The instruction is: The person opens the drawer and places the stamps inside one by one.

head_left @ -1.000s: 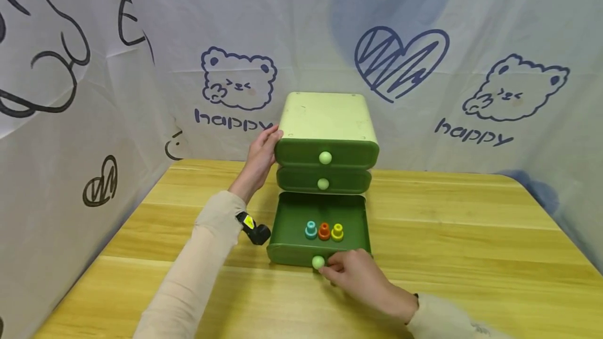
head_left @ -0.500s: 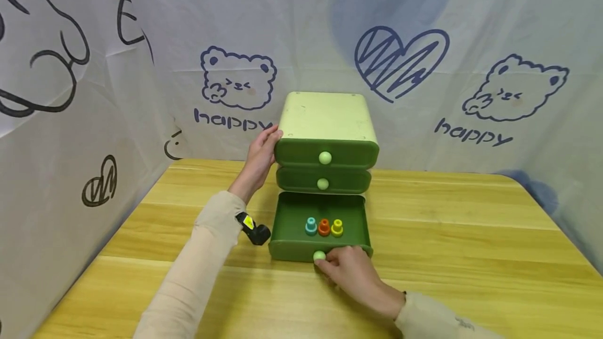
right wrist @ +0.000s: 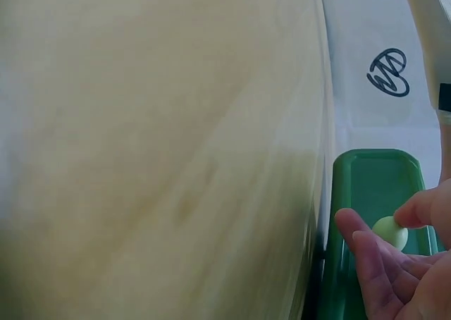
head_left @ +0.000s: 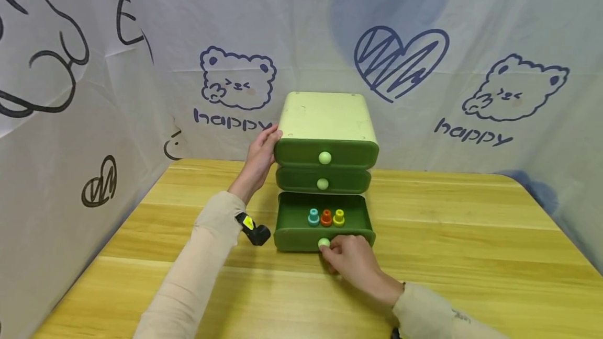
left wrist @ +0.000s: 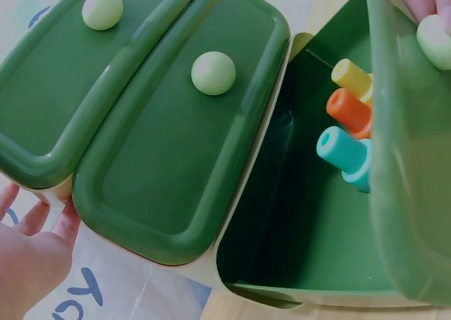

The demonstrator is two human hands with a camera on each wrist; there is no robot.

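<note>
A small cabinet (head_left: 327, 114) with a pale yellow-green top and green drawer fronts stands on the table. My left hand (head_left: 260, 153) rests its fingers against the cabinet's left side, near the top drawer (head_left: 297, 154). At the bottom drawer (head_left: 297, 240), which is partly pulled out, my right hand (head_left: 355, 260) pinches the round pale green knob (right wrist: 390, 232) between thumb and fingers. Inside that drawer, three small stepped pegs stand in a row: a light blue peg (left wrist: 344, 154), an orange peg (left wrist: 349, 112) and a yellow peg (left wrist: 352, 79).
Above the bottom drawer, the middle drawer (head_left: 297, 180) and top drawer are closed. The wooden table (head_left: 452, 245) extends on both sides. Behind and to the left hangs a white cloth (head_left: 320, 25) with drawn hearts and bears. A black wrist camera (head_left: 254, 230) sits on the left wrist.
My right hand has moved forward with the knob, and the bottom drawer has slid partway inward with its pegs. My left hand has stayed on the cabinet's side.
</note>
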